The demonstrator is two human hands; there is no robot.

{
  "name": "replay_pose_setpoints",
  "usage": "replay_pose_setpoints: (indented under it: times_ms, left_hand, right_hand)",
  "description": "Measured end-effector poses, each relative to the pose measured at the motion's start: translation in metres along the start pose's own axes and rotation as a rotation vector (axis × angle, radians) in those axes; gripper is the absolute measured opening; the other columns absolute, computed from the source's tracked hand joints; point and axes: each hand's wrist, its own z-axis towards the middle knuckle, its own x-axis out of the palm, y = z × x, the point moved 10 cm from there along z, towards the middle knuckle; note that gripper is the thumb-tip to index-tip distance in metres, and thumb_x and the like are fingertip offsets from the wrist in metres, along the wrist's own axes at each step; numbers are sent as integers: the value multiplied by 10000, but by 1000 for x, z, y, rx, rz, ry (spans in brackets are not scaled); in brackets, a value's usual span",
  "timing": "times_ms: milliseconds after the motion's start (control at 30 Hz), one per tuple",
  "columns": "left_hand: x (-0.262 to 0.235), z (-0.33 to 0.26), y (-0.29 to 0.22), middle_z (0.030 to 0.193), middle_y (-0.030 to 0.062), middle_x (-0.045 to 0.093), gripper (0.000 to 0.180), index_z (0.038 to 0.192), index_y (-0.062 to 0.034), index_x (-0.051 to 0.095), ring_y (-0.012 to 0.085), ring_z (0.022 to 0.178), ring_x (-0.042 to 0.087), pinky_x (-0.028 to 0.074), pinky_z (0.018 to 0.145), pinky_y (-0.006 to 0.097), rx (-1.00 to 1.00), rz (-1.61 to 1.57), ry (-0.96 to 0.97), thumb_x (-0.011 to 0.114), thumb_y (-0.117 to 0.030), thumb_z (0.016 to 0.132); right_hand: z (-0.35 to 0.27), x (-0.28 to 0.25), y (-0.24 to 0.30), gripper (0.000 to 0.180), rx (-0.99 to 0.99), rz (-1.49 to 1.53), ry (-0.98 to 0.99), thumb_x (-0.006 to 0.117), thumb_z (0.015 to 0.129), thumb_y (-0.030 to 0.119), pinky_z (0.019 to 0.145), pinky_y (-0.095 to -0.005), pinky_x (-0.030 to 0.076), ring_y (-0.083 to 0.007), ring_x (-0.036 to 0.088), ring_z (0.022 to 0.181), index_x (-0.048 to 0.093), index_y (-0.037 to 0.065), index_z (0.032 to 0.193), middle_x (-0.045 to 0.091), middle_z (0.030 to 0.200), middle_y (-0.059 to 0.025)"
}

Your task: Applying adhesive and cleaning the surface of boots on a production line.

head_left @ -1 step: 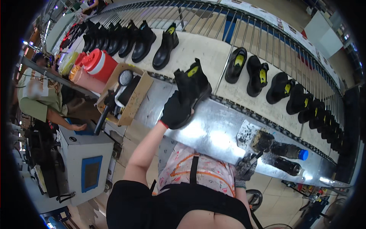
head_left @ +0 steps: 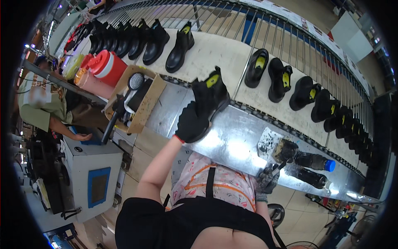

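Observation:
My left hand (head_left: 193,123), in a black glove with a red cuff, grips a black ankle boot (head_left: 210,93) by its lower part. The boot is tilted above the metal ledge, its opening showing a yellow-green lining. At the ledge's front edge, my right hand (head_left: 268,179) in a dirty grey glove is closed around a thin stick-like tool (head_left: 279,167), whose exact kind I cannot make out. Close to that hand lie a blackened sponge-like block (head_left: 286,150), a dark bottle with a blue cap (head_left: 311,161) and a second dark bottle (head_left: 311,177).
Behind the metal ledge (head_left: 166,112) runs a pale conveyor (head_left: 219,54) carrying several black boots (head_left: 179,47) and low shoes (head_left: 256,68). A cardboard box (head_left: 143,112) of tools, including a round brush (head_left: 135,81), and a red jug (head_left: 108,68) stand left. Another person (head_left: 45,99) is beyond.
Very little differs. The held boot sits slightly lower in the picture, and the tool in my right hand has shifted a little up and to the right.

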Motion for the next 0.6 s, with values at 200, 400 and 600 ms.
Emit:
replay_pose_setpoints:
  times_ms: [200, 400, 600]
  left_hand:
    - [43, -62, 1, 969, 136, 531, 800, 1275, -72, 429, 320, 901, 515, 438, 765, 423, 141, 48, -106, 769, -254, 574]
    - [18, -2, 5, 1084, 84, 611, 350, 1177, 6, 543, 154, 1038, 546, 424, 889, 273, 150, -869, -61, 522, -230, 918]
    - [93, 76, -38, 755, 62, 624, 683, 879, 1, 641, 123, 718, 584, 453, 625, 238, 65, -1143, 557, 342, -613, 910]
  right_hand:
    - [-20, 54, 22, 172, -137, -1063, -225, 551, 875, 139, 412, -224, 412, -88, 521, 497, 555, 45, 1019, 578, 689, -20]
    - [-66, 68, 25, 235, 31, -811, -455, 565, 893, 174, 394, -206, 395, -79, 490, 464, 540, 55, 1093, 610, 718, -30]
    - [-56, 107, 16, 526, -58, -417, -202, 501, 907, 150, 435, -196, 432, -78, 488, 552, 279, 160, 1383, 603, 976, -97]
